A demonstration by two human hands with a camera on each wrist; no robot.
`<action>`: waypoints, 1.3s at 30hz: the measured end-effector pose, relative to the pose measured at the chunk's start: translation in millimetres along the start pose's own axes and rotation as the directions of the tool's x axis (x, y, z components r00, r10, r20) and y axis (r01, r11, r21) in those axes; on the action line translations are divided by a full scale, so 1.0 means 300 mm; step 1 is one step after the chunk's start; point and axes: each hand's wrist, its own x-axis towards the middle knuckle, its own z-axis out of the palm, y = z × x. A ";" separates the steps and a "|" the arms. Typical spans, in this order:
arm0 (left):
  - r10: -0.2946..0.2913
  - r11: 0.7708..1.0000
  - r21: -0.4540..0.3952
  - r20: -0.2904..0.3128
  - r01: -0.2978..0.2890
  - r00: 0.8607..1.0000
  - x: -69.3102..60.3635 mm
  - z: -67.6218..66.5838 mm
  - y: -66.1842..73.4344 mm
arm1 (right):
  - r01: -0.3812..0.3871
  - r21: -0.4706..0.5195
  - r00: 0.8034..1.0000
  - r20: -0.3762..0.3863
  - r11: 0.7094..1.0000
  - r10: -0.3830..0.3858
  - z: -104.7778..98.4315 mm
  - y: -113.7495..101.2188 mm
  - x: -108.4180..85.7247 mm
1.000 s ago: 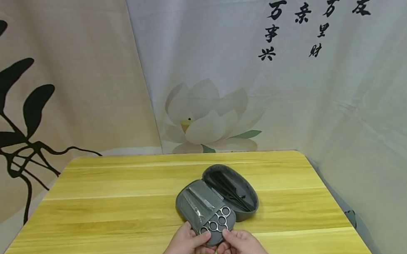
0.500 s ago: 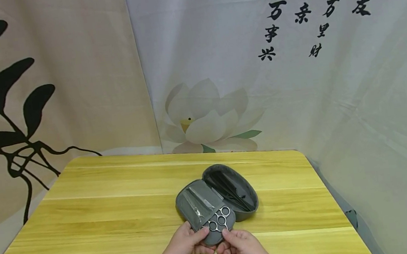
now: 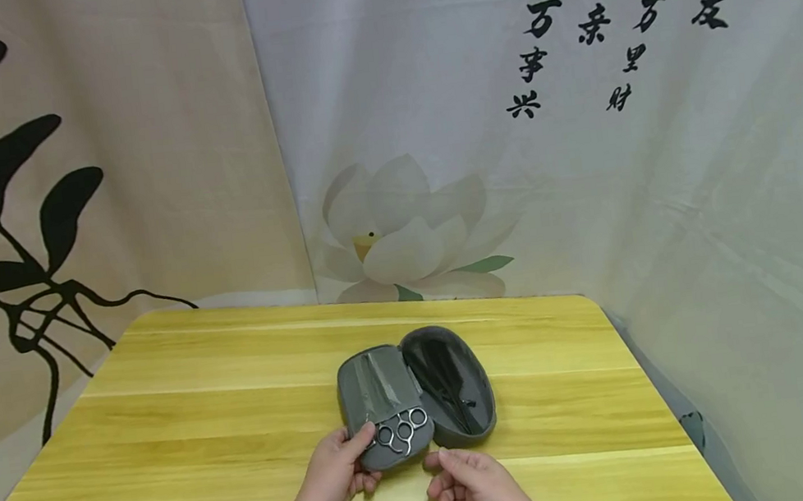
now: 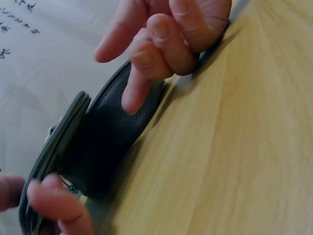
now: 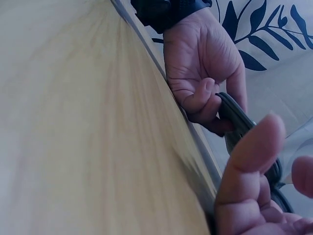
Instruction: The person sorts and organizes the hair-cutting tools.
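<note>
One grey case point(image 3: 348, 399) here, opened into two halves, and only one of the two grips is actually on it. The left grip point(image 3: 330, 471) is pinching the near left edge of the flat half point(image 3: 383, 459), thumb on top, fingers tucked underneath. Just past that thumb there's a clear pocket point(image 3: 385, 383), and right beside the thumb some metal finger rings point(image 3: 411, 424) poke out of it. At least three rings show, can't tell how many tools that makes. The one deep half point(image 3: 486, 381) sits farther out to the right of the left grip, with black items point(image 3: 447, 377) bunched inside, too dark to count. The right grip point(image 3: 476, 486) holds nothing, fingers loosely bent, near the case but apart. One wooden desk point(image 3: 170, 442) spreads beneath both grips.
</note>
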 end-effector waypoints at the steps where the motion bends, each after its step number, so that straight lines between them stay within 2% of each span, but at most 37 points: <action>1: 0.006 1.000 -0.007 -0.047 -0.006 0.999 0.001 -0.003 0.004 | -0.003 -0.001 1.000 -0.005 1.000 0.003 0.001 -0.002 -0.001; 4: 0.029 0.999 -0.037 -0.166 -0.035 0.986 0.005 -0.008 0.012 | -0.010 -0.002 1.000 -0.017 1.000 0.010 0.000 -0.005 -0.003; 6: 0.042 0.997 -0.061 -0.220 -0.057 0.975 0.007 -0.010 0.015 | -0.013 -0.001 1.000 -0.020 1.000 0.013 -0.002 -0.006 -0.002; 15: 0.107 0.980 -0.122 -0.345 -0.158 0.933 0.008 -0.020 0.015 | -0.026 0.016 1.000 -0.006 1.000 0.026 -0.009 0.000 -0.004; 19: 0.143 0.969 -0.139 -0.367 -0.207 0.919 0.007 -0.019 0.013 | -0.014 0.002 0.999 -0.050 1.000 0.014 -0.003 0.000 -0.005; 22: 0.164 0.966 -0.125 -0.380 -0.227 0.910 0.009 -0.018 0.011 | -0.005 -0.022 0.993 -0.115 1.000 0.002 0.000 -0.004 -0.005; 29: 0.179 0.967 -0.102 -0.390 -0.235 0.903 0.012 -0.017 0.010 | 0.008 -0.097 0.971 -0.238 0.995 -0.031 -0.009 -0.012 -0.009; 35: 0.236 0.961 -0.045 -0.376 -0.272 0.896 0.011 -0.005 0.014 | 0.017 -0.156 0.935 -0.348 0.988 -0.071 -0.008 -0.016 -0.011; 39: 0.264 0.952 -0.047 -0.378 -0.303 0.888 0.008 0.001 0.021 | 0.033 -0.169 0.907 -0.409 0.985 -0.100 -0.005 -0.020 -0.008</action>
